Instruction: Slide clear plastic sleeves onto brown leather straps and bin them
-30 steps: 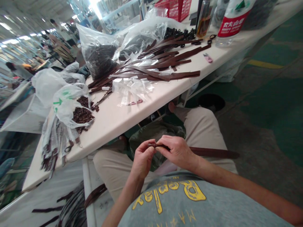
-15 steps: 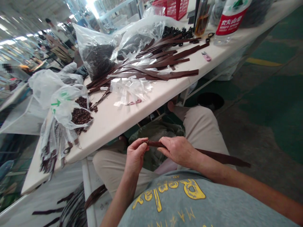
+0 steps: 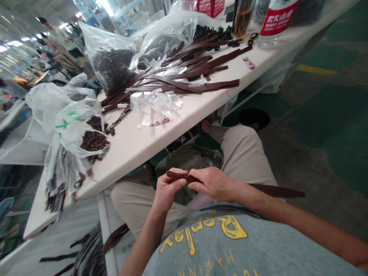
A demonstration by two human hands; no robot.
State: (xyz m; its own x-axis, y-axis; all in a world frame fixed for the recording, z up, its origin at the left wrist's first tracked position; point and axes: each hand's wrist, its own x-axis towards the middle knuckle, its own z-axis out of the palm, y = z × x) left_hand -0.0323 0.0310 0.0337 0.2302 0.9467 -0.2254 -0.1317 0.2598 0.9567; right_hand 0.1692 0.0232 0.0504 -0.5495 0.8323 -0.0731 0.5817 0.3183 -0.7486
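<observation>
A long dark brown strap runs through both hands above my lap. Near one end, my left hand pinches it between thumb and fingers, and a short stub pokes out past the fingertips. Close beside it, almost touching, my right hand is closed on the same strap. The rest passes under my right forearm and trails off to the right over my thigh. The fingers partly hide the spot between the hands, so small details there cannot be made out.
The white table ahead bears a pile of brown straps, white plastic slips, pink snips and a bottle. Small brown pieces spill from a plastic bag. More straps lie at lower left.
My right hand has slid left along the strap to meet my left hand. The strap's end now sticks out beyond my left fingers. The view has shifted slightly.
</observation>
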